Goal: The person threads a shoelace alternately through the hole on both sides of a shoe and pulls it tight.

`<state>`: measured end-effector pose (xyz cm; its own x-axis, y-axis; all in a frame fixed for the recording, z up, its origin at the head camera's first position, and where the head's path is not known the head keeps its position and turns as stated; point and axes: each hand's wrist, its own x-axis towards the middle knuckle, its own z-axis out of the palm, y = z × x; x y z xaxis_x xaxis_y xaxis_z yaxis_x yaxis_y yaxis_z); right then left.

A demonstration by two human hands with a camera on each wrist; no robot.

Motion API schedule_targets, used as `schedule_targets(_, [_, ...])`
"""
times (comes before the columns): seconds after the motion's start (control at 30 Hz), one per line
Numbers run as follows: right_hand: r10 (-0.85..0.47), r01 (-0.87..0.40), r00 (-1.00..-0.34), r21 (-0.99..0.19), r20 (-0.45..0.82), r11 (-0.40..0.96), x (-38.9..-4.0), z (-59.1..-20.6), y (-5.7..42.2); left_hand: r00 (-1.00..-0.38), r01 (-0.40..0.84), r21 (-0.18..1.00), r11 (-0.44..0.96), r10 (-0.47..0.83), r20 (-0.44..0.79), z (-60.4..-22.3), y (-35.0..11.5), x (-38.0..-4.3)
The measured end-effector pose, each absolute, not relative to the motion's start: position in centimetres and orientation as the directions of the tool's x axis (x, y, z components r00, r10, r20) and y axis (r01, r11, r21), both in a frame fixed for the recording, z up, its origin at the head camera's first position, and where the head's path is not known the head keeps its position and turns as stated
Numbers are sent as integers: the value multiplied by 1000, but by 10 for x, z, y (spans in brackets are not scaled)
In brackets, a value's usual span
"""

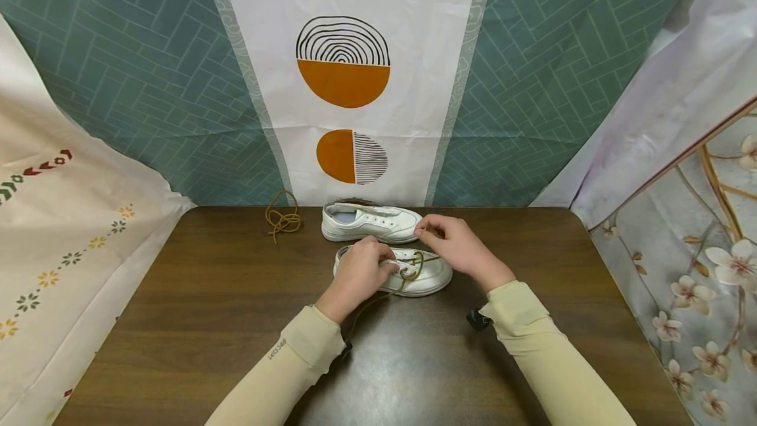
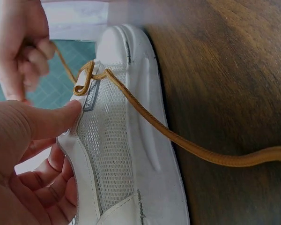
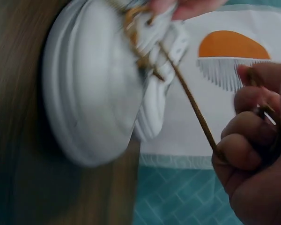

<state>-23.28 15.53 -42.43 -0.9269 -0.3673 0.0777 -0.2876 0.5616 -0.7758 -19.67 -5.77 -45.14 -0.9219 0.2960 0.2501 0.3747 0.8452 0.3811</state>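
A white mesh-sided sneaker (image 1: 436, 279) lies on the table, toe to the right, with a brown shoelace (image 2: 152, 123) partly threaded near its toe. My left hand (image 1: 361, 273) pinches the sneaker's eyelet edge; in the left wrist view the thumb presses the outside while the fingers curl behind the flap. To the right of the sneaker, my right hand (image 3: 253, 136) grips one part of the shoelace in curled fingers. That stretch runs taut from the eyelets to the hand. A loose loop sits over the eyelets, and the other lace end trails across the table toward the left forearm.
Just behind stands a second white sneaker (image 1: 384, 222), with no lace in its visible eyelets. A loose brown lace (image 1: 284, 221) lies coiled at the table's back left. Patterned cloth (image 1: 526, 117) hangs along the back edge of the wooden table (image 1: 236, 327).
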Motion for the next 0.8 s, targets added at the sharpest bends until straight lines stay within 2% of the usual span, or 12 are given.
schedule_targets(0.1, [-420,-356,-907,-614,44,704,-230,-427,156,-923,374,385,844,299,242,-451,-58,-197])
schedule_targets(0.27, [-452,-389,-890,-425,-55,817,-226,-427,157,-925,372,390,842,298,237,-451,-59,-197])
schedule_targets(0.43, [-428,-412,-904,-276,-1,868,-225,-424,153,-926,367,389,845,292,238,-452,-59,-198])
schedule_targets(0.57, [-376,-381,-924,-272,73,883,-227,-424,150,-927,368,395,842,296,232,-452,-59,-198])
schedule_targets(0.8, [-290,-315,-949,-319,126,894,-231,-424,155,-929,363,400,842,292,229,-453,-59,-198])
